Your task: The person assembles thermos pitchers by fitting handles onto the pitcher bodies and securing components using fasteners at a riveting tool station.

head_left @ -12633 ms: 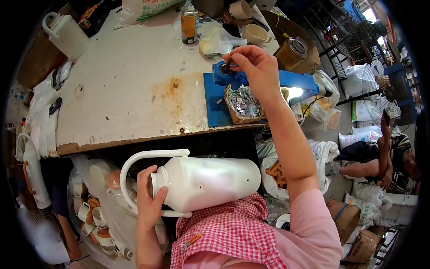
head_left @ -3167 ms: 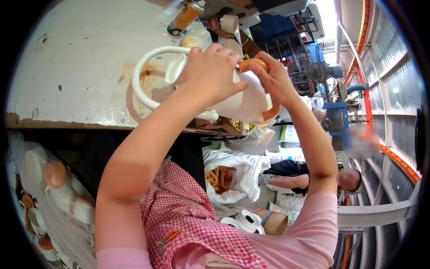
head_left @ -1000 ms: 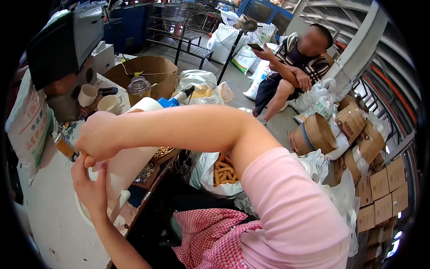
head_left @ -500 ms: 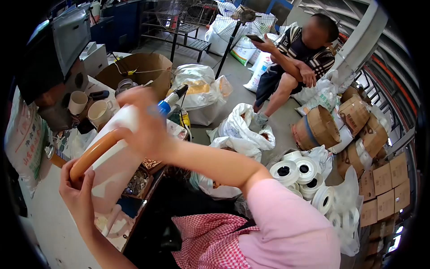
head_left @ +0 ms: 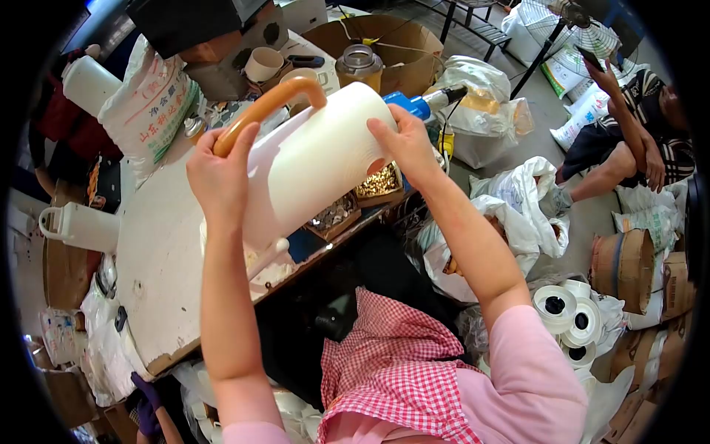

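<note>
A white cylindrical jug body [head_left: 318, 159] lies tilted over the worktable, its far end up and to the right. My left hand [head_left: 220, 174] is closed around the lower end of a curved orange-brown handle [head_left: 277, 103], whose other end meets the body's upper side. My right hand [head_left: 410, 148] grips the right end of the jug body, thumb on top; the other fingers are partly hidden behind it. Just beyond that hand lies a blue power tool [head_left: 409, 105] with a dark tip. A small pale rod-shaped piece [head_left: 270, 255] sits below the body.
Boxes of small brass-coloured parts [head_left: 381, 183] stand at the edge of the worktable [head_left: 159, 281]. Behind are a glass jar [head_left: 359, 66], mugs and a large carton [head_left: 414, 44]. Another white jug [head_left: 81, 226] stands left. A seated person [head_left: 629, 140] holds a phone at the right.
My right hand, blurred over the body near the handle before, now holds the body's right end. The view has swung left, and my left hand still holds the handle.
</note>
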Tool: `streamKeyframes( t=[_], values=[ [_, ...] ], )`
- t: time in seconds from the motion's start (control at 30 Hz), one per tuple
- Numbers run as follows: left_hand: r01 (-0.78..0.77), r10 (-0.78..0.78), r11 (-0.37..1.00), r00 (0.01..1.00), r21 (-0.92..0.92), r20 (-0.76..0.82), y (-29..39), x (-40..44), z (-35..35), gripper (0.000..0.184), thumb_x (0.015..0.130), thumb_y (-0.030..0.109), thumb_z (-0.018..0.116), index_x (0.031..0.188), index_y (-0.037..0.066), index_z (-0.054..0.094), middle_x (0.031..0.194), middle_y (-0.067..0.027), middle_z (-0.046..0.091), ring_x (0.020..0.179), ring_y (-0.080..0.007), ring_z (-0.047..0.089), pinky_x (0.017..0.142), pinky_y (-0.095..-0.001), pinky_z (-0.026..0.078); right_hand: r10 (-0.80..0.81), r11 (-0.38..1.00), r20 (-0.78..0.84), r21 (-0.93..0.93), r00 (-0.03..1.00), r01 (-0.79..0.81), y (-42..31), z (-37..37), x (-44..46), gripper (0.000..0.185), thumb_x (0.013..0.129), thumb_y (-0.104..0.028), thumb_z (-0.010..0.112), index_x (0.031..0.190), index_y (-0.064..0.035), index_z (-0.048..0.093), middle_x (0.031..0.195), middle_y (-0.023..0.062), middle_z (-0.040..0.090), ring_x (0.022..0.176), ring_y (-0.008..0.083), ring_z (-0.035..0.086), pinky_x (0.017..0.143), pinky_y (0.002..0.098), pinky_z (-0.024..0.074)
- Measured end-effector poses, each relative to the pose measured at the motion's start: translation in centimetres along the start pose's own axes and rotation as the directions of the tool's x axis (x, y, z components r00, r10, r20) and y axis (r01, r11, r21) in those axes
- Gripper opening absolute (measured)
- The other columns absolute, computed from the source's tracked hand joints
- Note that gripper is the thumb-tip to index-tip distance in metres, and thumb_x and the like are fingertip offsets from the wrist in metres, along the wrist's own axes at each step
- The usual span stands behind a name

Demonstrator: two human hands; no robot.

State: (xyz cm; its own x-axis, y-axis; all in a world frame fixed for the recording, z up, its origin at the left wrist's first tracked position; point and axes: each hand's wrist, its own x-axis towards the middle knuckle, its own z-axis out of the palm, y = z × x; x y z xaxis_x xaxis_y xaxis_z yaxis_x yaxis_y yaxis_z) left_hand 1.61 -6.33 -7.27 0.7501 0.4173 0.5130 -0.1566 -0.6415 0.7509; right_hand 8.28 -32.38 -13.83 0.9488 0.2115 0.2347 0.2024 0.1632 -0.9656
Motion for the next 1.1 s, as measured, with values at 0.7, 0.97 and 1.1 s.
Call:
streamKeyframes(
  t=[0.7, 0.97, 1.1],
  values=[
    [0.387, -0.398, 0.918, 0.893, -0.09, -0.21, -7.1, -20.5, -28.2, 0.022, 0.094, 0.02, 0.074, 0.098, 0.001, 0.063, 0.06, 0.0054, 0.046, 0.047, -0.0027, 0.038, 0.044, -0.0193, 0.028, 0.107, 0.277, 0.235, -0.94, 0.966, 0.198, 7.0, -0.3, -2.4, 0.01, 0.084, -0.021, 0.065, 0.086, -0.0159, 0.073, 0.087, 0.0093, 0.073, 0.087, 0.0303, 0.07, 0.077, 0.0436, 0.0539],
    [0.407, -0.402, 0.913, 0.9, -0.005, -0.167, -6.7, -22.2, -25.3, 0.023, 0.094, 0.02, 0.074, 0.101, 0.0, 0.064, 0.064, 0.0065, 0.046, 0.049, -0.0015, 0.039, 0.044, -0.0179, 0.027, 0.169, 0.224, 0.179, -0.965, 0.969, 0.139, 6.1, -0.3, -2.2, 0.011, 0.083, -0.022, 0.065, 0.086, -0.0168, 0.073, 0.089, 0.0076, 0.073, 0.089, 0.0301, 0.07, 0.075, 0.0429, 0.0544],
    [0.429, -0.419, 0.903, 0.888, 0.012, -0.191, -5.8, -22.1, -24.3, 0.016, 0.089, 0.009, 0.074, 0.099, 0.0, 0.065, 0.068, 0.004, 0.052, 0.055, -0.0022, 0.042, 0.05, -0.0184, 0.029, 0.029, 0.318, 0.246, -0.921, 0.969, 0.224, 7.1, -1.1, -2.2, 0.012, 0.082, -0.024, 0.065, 0.087, -0.0175, 0.074, 0.09, 0.0086, 0.074, 0.089, 0.0311, 0.071, 0.074, 0.0432, 0.055]
  ],
)
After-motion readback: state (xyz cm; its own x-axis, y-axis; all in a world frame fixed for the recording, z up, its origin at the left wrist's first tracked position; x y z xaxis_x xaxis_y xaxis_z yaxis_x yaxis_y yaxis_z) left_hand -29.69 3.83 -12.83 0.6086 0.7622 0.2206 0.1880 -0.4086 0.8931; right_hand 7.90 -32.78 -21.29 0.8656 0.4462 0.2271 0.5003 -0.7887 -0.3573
